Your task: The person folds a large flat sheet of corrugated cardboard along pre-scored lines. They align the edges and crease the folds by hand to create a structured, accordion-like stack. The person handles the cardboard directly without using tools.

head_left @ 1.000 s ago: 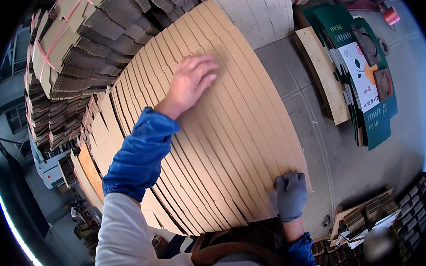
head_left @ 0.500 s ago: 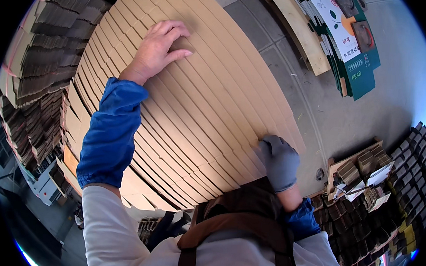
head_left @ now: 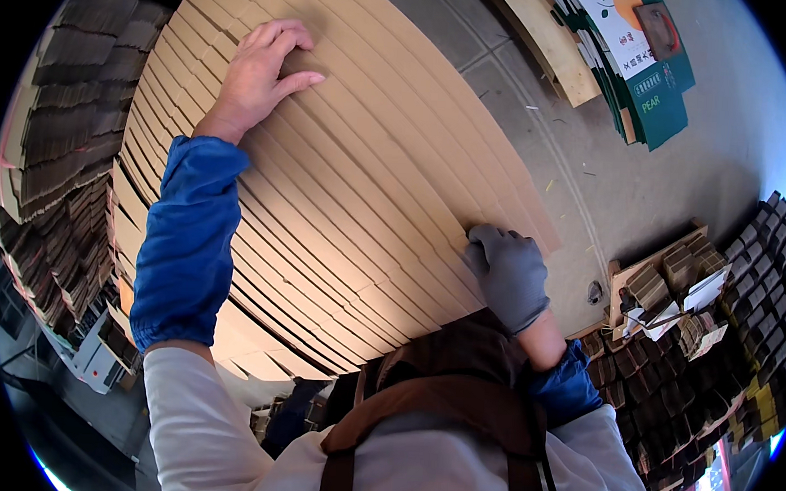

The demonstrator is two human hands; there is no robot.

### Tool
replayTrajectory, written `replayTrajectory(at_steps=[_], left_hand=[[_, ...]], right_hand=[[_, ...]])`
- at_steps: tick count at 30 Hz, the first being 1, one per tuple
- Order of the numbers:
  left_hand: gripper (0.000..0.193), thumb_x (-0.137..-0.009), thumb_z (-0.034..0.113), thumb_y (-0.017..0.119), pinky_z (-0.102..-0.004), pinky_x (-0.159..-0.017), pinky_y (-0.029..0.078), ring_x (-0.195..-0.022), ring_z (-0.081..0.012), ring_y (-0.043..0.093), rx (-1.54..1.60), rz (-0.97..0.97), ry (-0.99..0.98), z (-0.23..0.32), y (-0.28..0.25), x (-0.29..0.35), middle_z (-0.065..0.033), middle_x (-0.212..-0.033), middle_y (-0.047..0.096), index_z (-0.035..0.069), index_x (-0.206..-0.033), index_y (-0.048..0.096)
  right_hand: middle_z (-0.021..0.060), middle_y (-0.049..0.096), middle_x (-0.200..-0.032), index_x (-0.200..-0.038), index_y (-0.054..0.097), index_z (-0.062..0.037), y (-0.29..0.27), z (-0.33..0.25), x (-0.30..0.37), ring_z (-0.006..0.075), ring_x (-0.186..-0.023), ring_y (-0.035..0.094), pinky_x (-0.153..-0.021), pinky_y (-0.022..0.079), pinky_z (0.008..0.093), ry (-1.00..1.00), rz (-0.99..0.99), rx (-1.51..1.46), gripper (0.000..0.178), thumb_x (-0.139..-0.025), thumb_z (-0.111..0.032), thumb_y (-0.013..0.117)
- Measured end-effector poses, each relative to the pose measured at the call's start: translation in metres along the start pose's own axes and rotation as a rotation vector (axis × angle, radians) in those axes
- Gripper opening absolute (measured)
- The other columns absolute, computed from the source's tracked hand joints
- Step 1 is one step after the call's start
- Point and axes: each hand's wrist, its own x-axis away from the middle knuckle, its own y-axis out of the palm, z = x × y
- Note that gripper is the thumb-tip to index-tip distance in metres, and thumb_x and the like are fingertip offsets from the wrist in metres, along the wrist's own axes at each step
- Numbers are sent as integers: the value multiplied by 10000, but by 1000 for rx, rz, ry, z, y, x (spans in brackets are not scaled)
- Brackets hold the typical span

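A broad fan of overlapping brown cardboard sheets [head_left: 352, 180] spreads in front of me, their edges stepped like shingles. My left hand [head_left: 264, 71], bare below a blue sleeve cover, rests on the upper part of the fan with fingers slightly bent and thumb apart. It is open and grips nothing. At the near right edge of the sheets, my right hand [head_left: 510, 278] wears a grey glove. Its fingers are curled closed against a cardboard sheet's edge; the fingertips are partly hidden.
Tall stacks of cardboard [head_left: 67, 127] stand at the left. A pile of green and white printed cartons [head_left: 645, 90] lies beside a wooden board [head_left: 558, 53] at the upper right. Dark bundled stacks [head_left: 772, 296] and a wooden crate of cardboard pieces [head_left: 656, 293] are at the right.
The whole view has shifted a little, so the cartons and the fan sit higher in the picture. Both hands stay on the cardboard, with much the same finger shapes.
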Motion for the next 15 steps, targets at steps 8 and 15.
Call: replayTrajectory(at_steps=[8, 15], left_hand=[[403, -787, 220, 842, -396, -1014, 468, -1202, -300, 562, 14, -23, 6, -2, -3, -2, -68, -1289, 601, 82, -1101, 631], [400, -793, 230, 838, -385, -1000, 472, -1196, -294, 567, 6, -33, 22, -1, -6, -5, -66, -1280, 607, 74, -1096, 626]], right_hand=[[130, 617, -942, -899, 679, -95, 10, 6, 3, 363, -893, 609, -696, 516, 474, -83, 148, -10, 73, -871, -162, 688], [121, 601, -1016, -920, 684, -102, 19, 12, 5, 362, -917, 605, -707, 531, 469, -47, 185, -123, 76, -881, -166, 692]])
